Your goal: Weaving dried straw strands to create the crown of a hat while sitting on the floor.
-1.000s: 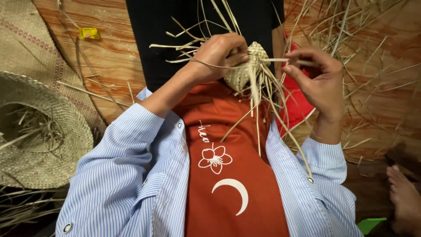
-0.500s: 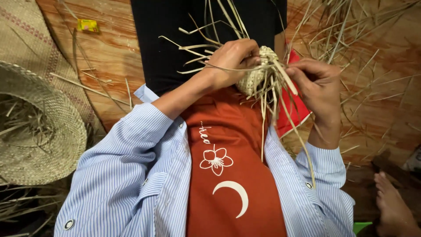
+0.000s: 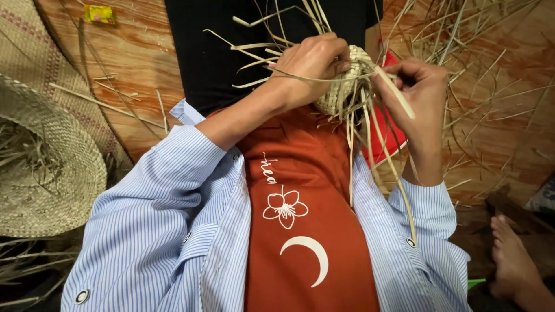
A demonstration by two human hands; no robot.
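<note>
My left hand (image 3: 315, 63) grips a small round woven straw piece (image 3: 342, 86) held over my lap, fingers curled over its top. Loose pale straw strands (image 3: 358, 156) stick out of it upward and hang down over my orange shirt. My right hand (image 3: 419, 86) is closed on one flat straw strip (image 3: 396, 92) at the piece's right side, pinching it between thumb and fingers. Both forearms wear blue striped sleeves.
A large woven straw basket (image 3: 52, 173) lies at the left on a wooden floor (image 3: 133, 69). Scattered straw (image 3: 491, 69) covers the floor at the right. A red object (image 3: 387, 138) sits under my right hand. Another person's bare foot (image 3: 511, 260) shows at the lower right.
The woven piece has been turned slightly between my hands. My right hand has shifted its grip and drawn a strip out to the right; my left hand has stayed clamped on top.
</note>
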